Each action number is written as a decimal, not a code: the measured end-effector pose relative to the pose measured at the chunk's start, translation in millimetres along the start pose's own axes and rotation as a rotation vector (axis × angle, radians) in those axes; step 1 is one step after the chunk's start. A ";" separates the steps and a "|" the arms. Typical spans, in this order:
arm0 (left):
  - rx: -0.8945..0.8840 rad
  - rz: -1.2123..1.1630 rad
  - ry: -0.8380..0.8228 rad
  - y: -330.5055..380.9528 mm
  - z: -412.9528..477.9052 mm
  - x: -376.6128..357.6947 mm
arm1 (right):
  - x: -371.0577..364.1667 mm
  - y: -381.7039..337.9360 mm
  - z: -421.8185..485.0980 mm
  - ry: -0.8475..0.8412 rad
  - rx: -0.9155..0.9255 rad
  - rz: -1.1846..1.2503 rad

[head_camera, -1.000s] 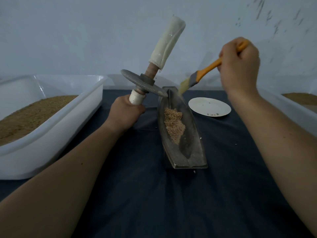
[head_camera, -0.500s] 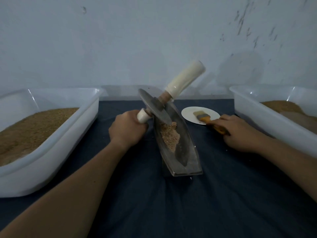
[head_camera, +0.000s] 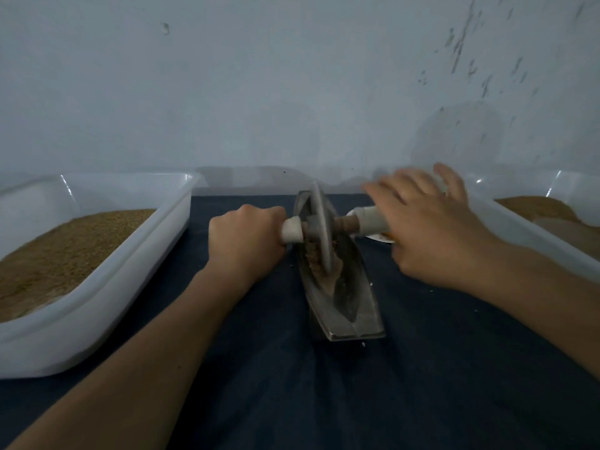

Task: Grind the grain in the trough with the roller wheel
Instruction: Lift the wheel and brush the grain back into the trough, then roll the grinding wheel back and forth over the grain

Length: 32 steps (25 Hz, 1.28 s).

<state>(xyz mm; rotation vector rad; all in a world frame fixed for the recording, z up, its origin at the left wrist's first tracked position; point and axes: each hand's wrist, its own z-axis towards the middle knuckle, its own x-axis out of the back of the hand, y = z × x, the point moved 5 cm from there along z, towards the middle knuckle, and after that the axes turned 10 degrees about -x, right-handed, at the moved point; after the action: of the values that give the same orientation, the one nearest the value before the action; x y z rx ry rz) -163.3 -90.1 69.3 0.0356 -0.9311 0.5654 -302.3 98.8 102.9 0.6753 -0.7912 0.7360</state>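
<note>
A pale blue-grey wall (head_camera: pixel 259 92) was seen behind the tabletop (head_camera: pixel 422 384), marked by dark scuffs (head_camera: pixel 461 47) at upper right. The tabletop was covered by a dark blue cloth (head_camera: pixel 276 401). The scene was dimly lit.

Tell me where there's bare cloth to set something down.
Freest: the dark cloth nearer than the trough, between the two forearms. Crowded: the strip between left tub and trough holds the left hand; the right hand and a plate fill the side toward the right tub.

Two tubs (head_camera: pixel 130 277) (head_camera: pixel 500 219), one trough (head_camera: pixel 357 306), one roller wheel (head_camera: pixel 319 228), two hands (head_camera: pixel 246 241) (head_camera: pixel 431 228).
</note>
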 end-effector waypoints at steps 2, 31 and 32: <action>-0.057 0.067 -0.023 6.5 1.5 8.2 | -11.4 -1.8 6.6 -0.132 0.047 -0.019; -0.230 0.143 -0.190 13.3 10.7 13.5 | -37.0 3.7 5.9 0.140 -0.025 0.121; -0.280 0.149 -0.131 13.5 2.8 21.5 | -26.6 5.1 -6.5 0.292 0.024 0.115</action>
<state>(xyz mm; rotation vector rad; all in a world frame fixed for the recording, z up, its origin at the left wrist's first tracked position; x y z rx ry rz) -161.8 -69.7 84.7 -0.2529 -1.1403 0.5701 -316.9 98.2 79.2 0.5315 -0.5565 0.9264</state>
